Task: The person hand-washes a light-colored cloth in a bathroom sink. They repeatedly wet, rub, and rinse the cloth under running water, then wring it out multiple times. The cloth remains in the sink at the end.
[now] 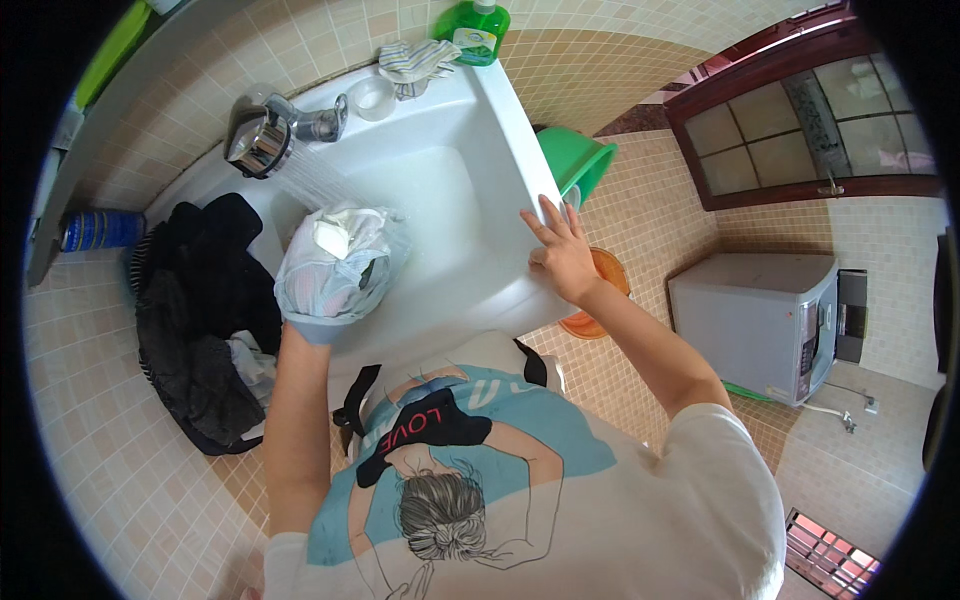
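Observation:
A white ceramic sink lies before me. Water sprays from a chrome faucet towards a wet bundle of pale cloth in a thin, sheer mesh covering. The bundle sits at the end of my left arm, over the sink's left side. Its bluish-grey edge wraps my left wrist, and the cloth hides my left hand, which appears to hold the bundle up. My right hand rests at the sink's right rim with fingers apart and nothing in it.
Dark clothes are heaped left of the sink, near a blue can. A striped cloth, a small clear dish and a green soap bottle line the back ledge. A green bucket, orange basin and grey appliance stand right.

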### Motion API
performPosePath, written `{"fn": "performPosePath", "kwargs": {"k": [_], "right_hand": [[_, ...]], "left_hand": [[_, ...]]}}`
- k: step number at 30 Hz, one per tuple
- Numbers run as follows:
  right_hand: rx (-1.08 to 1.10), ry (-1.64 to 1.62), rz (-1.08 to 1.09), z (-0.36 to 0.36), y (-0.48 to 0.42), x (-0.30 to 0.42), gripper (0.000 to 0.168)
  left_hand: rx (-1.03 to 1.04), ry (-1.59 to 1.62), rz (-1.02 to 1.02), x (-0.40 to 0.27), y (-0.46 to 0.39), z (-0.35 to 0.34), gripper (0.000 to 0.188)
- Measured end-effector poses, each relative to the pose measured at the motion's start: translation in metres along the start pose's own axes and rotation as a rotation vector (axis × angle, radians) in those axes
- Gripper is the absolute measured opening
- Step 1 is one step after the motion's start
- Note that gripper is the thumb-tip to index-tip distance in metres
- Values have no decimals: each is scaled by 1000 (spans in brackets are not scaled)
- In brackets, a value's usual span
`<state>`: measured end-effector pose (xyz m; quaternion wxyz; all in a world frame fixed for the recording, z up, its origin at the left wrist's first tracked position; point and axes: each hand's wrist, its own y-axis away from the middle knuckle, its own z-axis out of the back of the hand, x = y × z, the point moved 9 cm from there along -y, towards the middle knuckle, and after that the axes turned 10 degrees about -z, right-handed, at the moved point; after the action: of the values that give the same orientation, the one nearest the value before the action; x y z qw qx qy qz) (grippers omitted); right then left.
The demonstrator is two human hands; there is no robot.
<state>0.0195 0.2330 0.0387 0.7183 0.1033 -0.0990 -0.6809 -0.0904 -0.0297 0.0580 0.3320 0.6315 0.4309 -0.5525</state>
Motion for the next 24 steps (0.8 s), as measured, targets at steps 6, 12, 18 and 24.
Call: {"fn": "performPosePath", "kwargs": {"k": [6,12,18,24], "right_hand": [[-301,-186,36,15,-3,-6,4],[-486,-442,-120,52,-3,-43,5],[-502,-564,-344,45,4,-83,8],[-391,-248,-110,47,15,-24,23]], "left_hand": [[-141,394,94,7,5,2,31],[-18,135,41,12,2,6,35],[-104,308,73,8,5,-1,36],[-114,349,116,10,4,-2,36]]}}
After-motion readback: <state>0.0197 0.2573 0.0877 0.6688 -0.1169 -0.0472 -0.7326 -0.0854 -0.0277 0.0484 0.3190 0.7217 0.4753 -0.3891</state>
